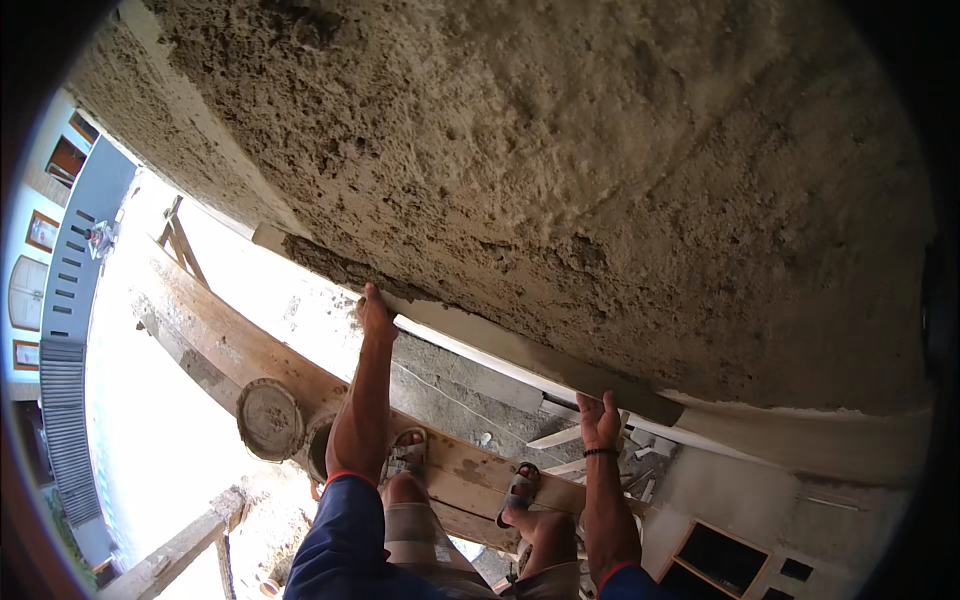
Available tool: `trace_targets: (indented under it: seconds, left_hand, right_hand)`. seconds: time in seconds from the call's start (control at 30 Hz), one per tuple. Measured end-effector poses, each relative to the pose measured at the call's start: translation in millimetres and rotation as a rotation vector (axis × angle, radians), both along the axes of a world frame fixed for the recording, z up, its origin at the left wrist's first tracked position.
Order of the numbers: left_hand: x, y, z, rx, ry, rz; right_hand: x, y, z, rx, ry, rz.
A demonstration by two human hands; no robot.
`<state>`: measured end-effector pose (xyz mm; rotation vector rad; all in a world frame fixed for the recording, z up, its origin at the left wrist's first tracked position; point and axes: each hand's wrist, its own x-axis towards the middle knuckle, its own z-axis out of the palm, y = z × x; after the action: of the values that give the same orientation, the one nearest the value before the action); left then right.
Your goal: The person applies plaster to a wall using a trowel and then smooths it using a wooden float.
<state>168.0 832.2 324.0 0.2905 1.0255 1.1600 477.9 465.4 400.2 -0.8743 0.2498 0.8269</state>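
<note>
A long, straight plastering straightedge [500, 342] lies along the lower part of a rough, mortar-covered wall [550, 180], slanting down from left to right. Wet mortar clings to its upper edge near the left end. My left hand [376, 314] grips the bar left of its middle, with the thumb up. Toward the right end, my right hand [599, 424] holds it from below, its fingers partly hidden behind the edge. Both arms are stretched out, the hands well apart. The wall is coarse and pitted on the left and smoother toward the right.
My sandalled feet stand on a raised wooden plank [470, 468]. A round mortar-crusted pan [270, 418] sits by my left leg, beside a dark container. Timber props [183, 250] rise at the left; rubble lies below. A wood-framed window opening [722, 558] shows at lower right.
</note>
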Motion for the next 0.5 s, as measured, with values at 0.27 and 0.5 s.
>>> trace_targets:
  seconds: [0.27,0.5]
  left_hand:
    - [13.8,-10.5,42.0,-0.080,0.109,0.077]
    - [38.3,-39.0,129.2,-0.164,0.296,0.061]
  right_hand:
    - [10.7,-11.9,31.9,-0.014,0.101,-0.076]
    - [42.5,-49.6,80.7,-0.086,-0.106,0.001]
